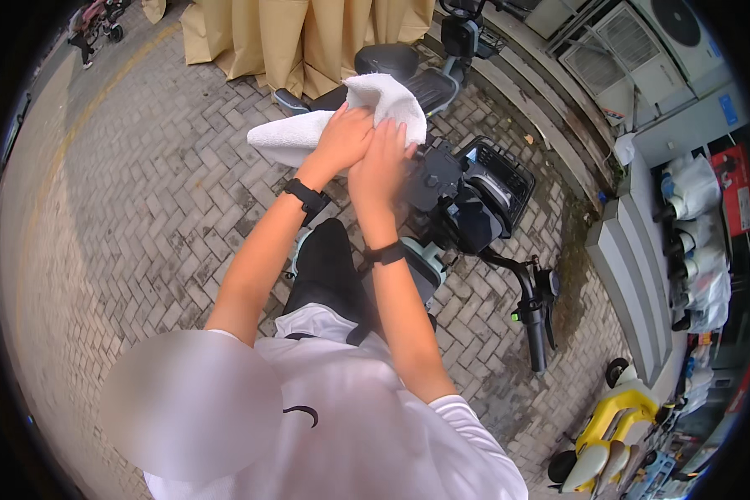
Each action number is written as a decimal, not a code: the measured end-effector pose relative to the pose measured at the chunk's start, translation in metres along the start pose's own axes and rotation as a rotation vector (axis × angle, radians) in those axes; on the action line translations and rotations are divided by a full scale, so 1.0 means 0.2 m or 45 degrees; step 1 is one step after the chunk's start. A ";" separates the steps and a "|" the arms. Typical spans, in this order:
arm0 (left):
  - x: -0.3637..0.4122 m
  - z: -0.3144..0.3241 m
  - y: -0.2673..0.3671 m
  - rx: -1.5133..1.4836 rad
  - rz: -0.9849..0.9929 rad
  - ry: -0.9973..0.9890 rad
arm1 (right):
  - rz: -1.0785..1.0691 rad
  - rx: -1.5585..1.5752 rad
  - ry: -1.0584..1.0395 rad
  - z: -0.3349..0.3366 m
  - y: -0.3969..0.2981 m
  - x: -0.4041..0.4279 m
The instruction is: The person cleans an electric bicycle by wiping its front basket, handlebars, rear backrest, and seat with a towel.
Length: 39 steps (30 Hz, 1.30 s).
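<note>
A white terry towel (290, 132) is stretched across both hands, one end pointing left and the other bunched upright. My left hand (345, 139) grips the middle of the towel, its fingers partly hidden in the folds. Touching it on the right, my right hand (380, 164) presses its fingers on the bunched part. Just right of the hands is an electric scooter's dark handlebar assembly (434, 172) with a black front basket (519, 181). Its black handlebar grip (537, 344) reaches toward the lower right. Black bands circle both wrists.
A second electric scooter with a black seat (386, 60) stands beyond the towel, beside a hanging tan curtain (287, 37). Concrete steps (531, 94) and grey steps (631, 281) edge the brick paving (156, 162). A yellow scooter (612, 419) is at lower right. A person (78, 37) walks far left.
</note>
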<state>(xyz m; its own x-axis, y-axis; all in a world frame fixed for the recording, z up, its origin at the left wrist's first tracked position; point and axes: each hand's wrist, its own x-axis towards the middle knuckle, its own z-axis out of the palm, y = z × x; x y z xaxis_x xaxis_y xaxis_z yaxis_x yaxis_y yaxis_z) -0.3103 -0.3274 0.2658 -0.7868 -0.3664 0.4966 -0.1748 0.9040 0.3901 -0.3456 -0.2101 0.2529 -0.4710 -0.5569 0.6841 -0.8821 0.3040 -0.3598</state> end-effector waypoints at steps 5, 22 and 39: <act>0.13 -0.03 -0.07 0.000 -0.199 -0.404 | 0.040 -0.135 -0.049 -0.03 -0.05 0.03; -0.22 0.11 -0.12 -0.363 -0.538 0.294 | -0.131 0.027 -0.037 -0.05 -0.06 -0.23; -0.19 0.04 -0.34 -0.619 -0.471 0.225 | 0.029 0.209 -0.315 -0.01 -0.02 -0.63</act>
<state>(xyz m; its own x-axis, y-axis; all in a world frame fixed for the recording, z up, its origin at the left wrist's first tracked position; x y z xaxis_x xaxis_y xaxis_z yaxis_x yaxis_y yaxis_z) -0.2743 -0.3737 0.2138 -0.6088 -0.7040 0.3658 -0.0950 0.5225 0.8473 -0.2828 -0.1387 0.1697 -0.4606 -0.7292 0.5061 -0.8511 0.2010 -0.4849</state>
